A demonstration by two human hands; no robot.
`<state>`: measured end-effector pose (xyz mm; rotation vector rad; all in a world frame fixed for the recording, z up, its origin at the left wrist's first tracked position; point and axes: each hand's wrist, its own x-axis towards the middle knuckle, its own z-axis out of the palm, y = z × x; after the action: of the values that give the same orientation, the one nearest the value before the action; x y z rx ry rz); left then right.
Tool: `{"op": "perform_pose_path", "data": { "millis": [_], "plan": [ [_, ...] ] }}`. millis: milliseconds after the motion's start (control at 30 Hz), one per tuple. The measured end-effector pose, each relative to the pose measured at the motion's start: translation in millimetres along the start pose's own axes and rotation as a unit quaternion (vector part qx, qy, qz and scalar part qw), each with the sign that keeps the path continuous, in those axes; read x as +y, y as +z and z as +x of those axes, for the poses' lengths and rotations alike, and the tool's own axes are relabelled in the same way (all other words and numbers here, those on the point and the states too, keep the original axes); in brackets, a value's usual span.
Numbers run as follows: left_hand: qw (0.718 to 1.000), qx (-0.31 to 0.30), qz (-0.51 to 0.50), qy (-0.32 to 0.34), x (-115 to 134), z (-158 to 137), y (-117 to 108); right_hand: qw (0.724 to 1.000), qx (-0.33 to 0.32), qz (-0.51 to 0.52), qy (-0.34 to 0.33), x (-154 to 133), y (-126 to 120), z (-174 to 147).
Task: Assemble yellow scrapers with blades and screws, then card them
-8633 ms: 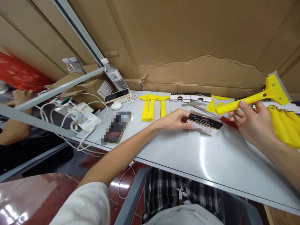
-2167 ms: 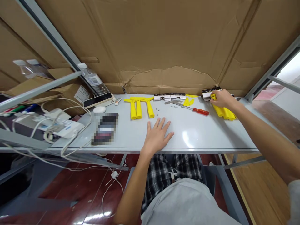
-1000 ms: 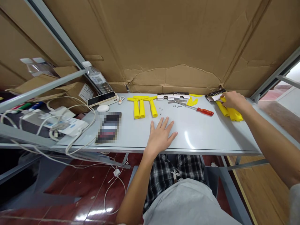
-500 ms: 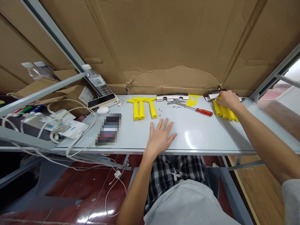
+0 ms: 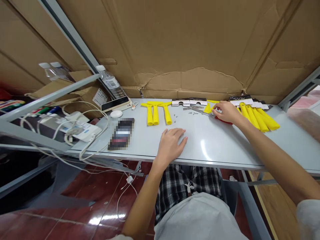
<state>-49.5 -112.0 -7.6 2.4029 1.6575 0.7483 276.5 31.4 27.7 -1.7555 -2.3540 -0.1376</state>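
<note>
My left hand (image 5: 171, 144) rests palm down on the desk's front part, fingers loosely bent and apart, holding nothing. My right hand (image 5: 227, 112) is over the red handle of a screwdriver (image 5: 223, 121), partly hiding it. Its fingers are bent and apart; whether they touch the handle I cannot tell. Right of that hand lie several yellow tube-shaped handles (image 5: 257, 117) beside black-and-white cards (image 5: 241, 100). Three yellow T-shaped handles (image 5: 155, 115) lie beyond my left hand. Between the groups are small dark screws (image 5: 193, 113), thin metal strips (image 5: 197, 108) and small yellow pieces (image 5: 207, 108).
Two more black-and-white cards (image 5: 188, 102) lie at the desk's back edge. On the left are a phone with a blurred screen (image 5: 121, 133), a white oval case (image 5: 116, 114), a water bottle (image 5: 111, 83) and tangled white cables (image 5: 87, 146). Cardboard (image 5: 187, 43) stands behind the desk (image 5: 190, 146).
My right hand has left the yellow handles at the right and moved left over the screwdriver. My left hand's fingers are more bent and closer together. The view has shifted slightly.
</note>
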Motion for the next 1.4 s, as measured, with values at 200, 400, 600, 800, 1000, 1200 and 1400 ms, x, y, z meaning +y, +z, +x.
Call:
{"op": "perform_pose_path", "data": {
  "millis": [200,400,600,800,1000,1200,1400],
  "plan": [
    [0.992,0.066,0.066,-0.080,-24.8,89.9,-52.3,0.999,0.026,0.016,-0.012,5.8,20.9,5.7],
    [0.958,-0.058,0.235,-0.156,-56.1,167.5,-41.4,0.999,0.019,0.038,0.003,7.8,18.5,-5.3],
    [0.952,-0.104,0.237,-0.161,-72.4,163.2,-28.9,0.999,0.006,0.047,0.001,6.8,22.7,-3.6],
    [0.963,-0.080,0.176,-0.188,-71.2,155.3,-49.3,0.998,-0.008,0.055,0.000,9.9,24.4,-3.0],
    [0.966,-0.090,0.134,-0.202,-84.7,147.6,-82.4,0.998,-0.010,0.060,-0.005,11.4,24.0,-3.3],
    [0.981,-0.085,-0.095,-0.147,-90.4,140.4,-103.0,0.999,-0.027,0.047,0.008,20.1,22.3,-1.1],
    [0.882,-0.094,-0.455,-0.084,-76.4,146.3,-81.0,0.997,-0.045,0.045,0.045,38.3,14.2,-1.8]
  ]
}}
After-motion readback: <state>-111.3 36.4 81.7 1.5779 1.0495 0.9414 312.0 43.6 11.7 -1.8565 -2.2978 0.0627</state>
